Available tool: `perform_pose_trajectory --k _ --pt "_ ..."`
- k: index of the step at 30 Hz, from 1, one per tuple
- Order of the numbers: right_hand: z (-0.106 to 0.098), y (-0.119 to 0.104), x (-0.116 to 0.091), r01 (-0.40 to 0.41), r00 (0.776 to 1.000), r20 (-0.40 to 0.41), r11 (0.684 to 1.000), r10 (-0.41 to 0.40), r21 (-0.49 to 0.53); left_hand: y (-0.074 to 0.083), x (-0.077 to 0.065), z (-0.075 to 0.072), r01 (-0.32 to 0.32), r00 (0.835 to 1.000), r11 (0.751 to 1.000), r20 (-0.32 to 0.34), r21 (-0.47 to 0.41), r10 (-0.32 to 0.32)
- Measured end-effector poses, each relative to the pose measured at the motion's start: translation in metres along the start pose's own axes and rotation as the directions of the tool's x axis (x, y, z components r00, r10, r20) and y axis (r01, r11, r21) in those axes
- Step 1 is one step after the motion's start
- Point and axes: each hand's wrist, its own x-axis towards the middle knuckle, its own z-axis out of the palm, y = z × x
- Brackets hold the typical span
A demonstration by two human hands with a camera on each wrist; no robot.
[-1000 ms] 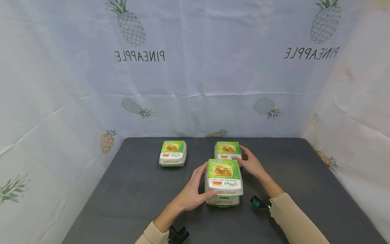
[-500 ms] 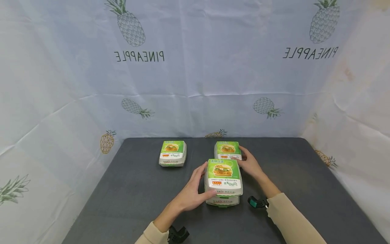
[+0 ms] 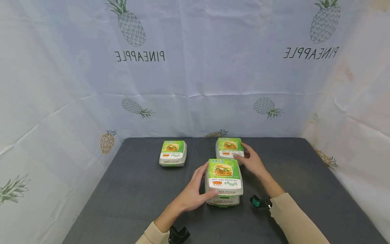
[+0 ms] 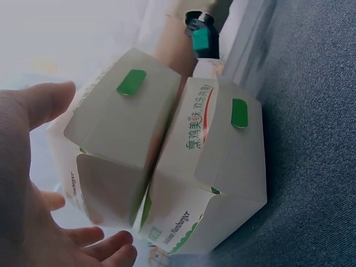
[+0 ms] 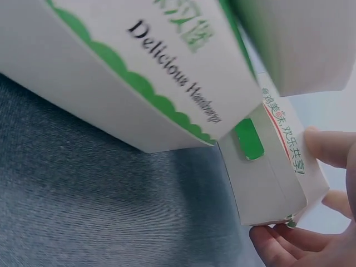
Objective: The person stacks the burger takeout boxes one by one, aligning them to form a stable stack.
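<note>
Two-box stack point(image 3: 224, 181): left hand point(image 3: 193, 192) steadying it, fingers spread. Third box point(image 3: 229, 148), at 12 o'clock: right hand point(image 3: 251, 162) gripping, seemingly lifting it. Fourth box point(image 3: 173, 153), 10 o'clock, waiting on counter point(image 3: 128, 189).

Smooth printed cardboard burger boxes point(image 3: 224, 176) sit on a matt grey, finely textured cloth-like table point(image 3: 128, 189).

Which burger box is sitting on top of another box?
The nearest burger box, steadied by the left hand. It rests on a second box; the other two boxes sit apart behind it.
</note>
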Motion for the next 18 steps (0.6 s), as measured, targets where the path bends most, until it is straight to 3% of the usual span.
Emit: perform_pose_trajectory --k 18 --pt "-0.028 -0.031 -0.012 0.047 0.997 -0.059 0.999 -0.048 -0.019 0.001 -0.001 0.003 0.012 1.000 1.000 0.001 0.011 -0.012"
